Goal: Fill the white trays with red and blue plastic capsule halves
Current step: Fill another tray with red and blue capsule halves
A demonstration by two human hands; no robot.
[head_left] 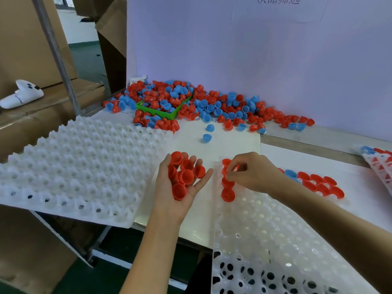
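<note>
The left hand point(180, 183) lies palm up and open, cradling a heap of red halves point(184, 176). The right hand point(252, 172) has its fingertips pinched on one red half at the far left corner of the near tray point(265, 230), where a short column of reds point(228, 187) already sits. A spare tray point(70, 166) lies left; the loose pile point(191, 105) lies far on the desk point(222, 141). The halves look light, stiff and smooth, likely slippery; a rim pinch should suit best.
</note>
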